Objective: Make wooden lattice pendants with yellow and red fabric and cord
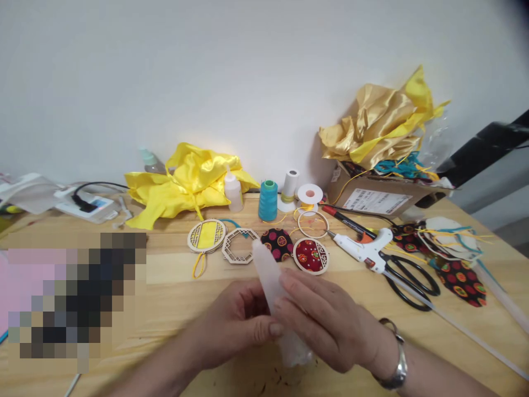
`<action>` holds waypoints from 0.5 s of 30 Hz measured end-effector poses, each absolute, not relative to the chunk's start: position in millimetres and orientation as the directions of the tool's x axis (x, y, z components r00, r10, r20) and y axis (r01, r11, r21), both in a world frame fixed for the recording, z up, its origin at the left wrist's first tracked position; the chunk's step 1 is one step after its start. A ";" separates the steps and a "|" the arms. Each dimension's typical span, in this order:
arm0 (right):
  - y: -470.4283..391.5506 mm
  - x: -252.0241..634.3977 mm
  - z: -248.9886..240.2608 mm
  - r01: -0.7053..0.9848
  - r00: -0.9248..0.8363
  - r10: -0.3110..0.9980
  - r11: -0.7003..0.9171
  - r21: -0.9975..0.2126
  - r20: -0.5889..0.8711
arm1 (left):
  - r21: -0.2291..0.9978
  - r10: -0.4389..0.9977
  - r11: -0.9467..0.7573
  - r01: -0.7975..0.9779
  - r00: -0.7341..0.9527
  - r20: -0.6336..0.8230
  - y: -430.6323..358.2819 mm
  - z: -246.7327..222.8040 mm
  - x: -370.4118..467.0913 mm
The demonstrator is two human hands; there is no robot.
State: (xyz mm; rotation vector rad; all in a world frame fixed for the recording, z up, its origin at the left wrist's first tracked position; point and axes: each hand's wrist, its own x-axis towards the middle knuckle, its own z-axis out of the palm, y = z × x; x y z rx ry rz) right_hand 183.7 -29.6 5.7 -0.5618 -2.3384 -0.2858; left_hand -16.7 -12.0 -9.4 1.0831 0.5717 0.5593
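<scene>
Clasping a whitish, translucent, tapered piece (268, 273) between them, both hands meet low over the wooden tabletop (177, 298). Take that piece as the clock's centre: its narrow end tips up toward eleven o'clock, and its wider, crinkled-looking end slips out toward five, below the hands. From eight o'clock comes the left forearm; the left hand (243, 320) stands thumb uppermost, thumb stretched across the near face and fingers curled in behind, pinching the piece. From four o'clock comes the right forearm, a silvery bracelet (397, 364) at its wrist; the right hand (326, 314) is turned back-up, its long fingers pressed together and laid slantwise on the piece, tips aimed at ten o'clock, thumb hidden. Beyond lie a round wooden frame with a yellow panel (208, 236) at ten o'clock, an octagonal lattice frame (242, 261) at eleven, a black patterned disc (279, 244) at twelve, a red patterned roundel (308, 256) at one, a white glue gun (363, 248) at two and black-handled scissors (435, 284) at three.
</scene>
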 end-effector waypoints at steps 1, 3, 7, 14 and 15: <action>-29.0 183.0 3.4 0.467 -0.668 0.334 0.884 0.026 0.665 | 0.911 0.684 0.385 -0.150 0.708 -0.173 -11.9 -10.5 -15.4; -28.7 183.5 -0.2 0.477 -0.672 0.395 0.878 -0.042 0.626 | 0.900 0.735 0.398 -0.177 0.648 -0.198 -10.7 -12.4 -14.0; -28.7 186.1 1.5 0.529 -0.514 0.686 0.726 -0.439 0.515 | 0.941 0.825 0.287 -0.178 0.545 -0.149 -9.5 -11.6 -13.4; -22.3 175.4 18.7 0.476 -0.361 0.918 0.331 -0.815 0.162 | 0.903 0.852 -0.295 0.313 0.514 0.100 -15.7 -7.7 -11.0; -22.6 173.9 19.1 0.466 -0.386 0.912 0.321 -0.824 0.137 | 0.868 0.841 -0.352 0.352 0.526 0.128 -15.8 -8.4 -11.2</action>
